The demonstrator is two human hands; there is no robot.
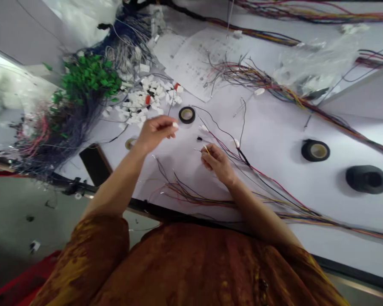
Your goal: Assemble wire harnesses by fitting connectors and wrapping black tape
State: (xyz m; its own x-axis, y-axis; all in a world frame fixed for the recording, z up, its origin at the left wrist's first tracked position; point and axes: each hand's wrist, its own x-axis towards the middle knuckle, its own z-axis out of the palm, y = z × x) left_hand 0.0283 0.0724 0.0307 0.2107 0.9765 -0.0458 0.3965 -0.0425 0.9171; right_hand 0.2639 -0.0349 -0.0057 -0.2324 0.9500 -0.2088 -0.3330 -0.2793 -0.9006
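Note:
My left hand [155,132] is raised over the white table [274,178], fingers pinched on a small white connector [175,125]. My right hand [217,161] rests lower on the table, its fingers closed on a thin yellow wire [206,148] whose bare tip points up and left. Loose coloured wires [191,193] fan out across the table between my forearms. A heap of small white connectors [147,102], with a couple of red ones among them, lies just beyond my left hand.
A small black tape roll [187,114] lies past my hands; two larger black rolls [315,150] [367,179] sit at right. Green connectors on dark wire bundles [83,80] pile at left. A printed sheet [204,59], a plastic bag [312,68] and long harnesses [306,106] cross the far side.

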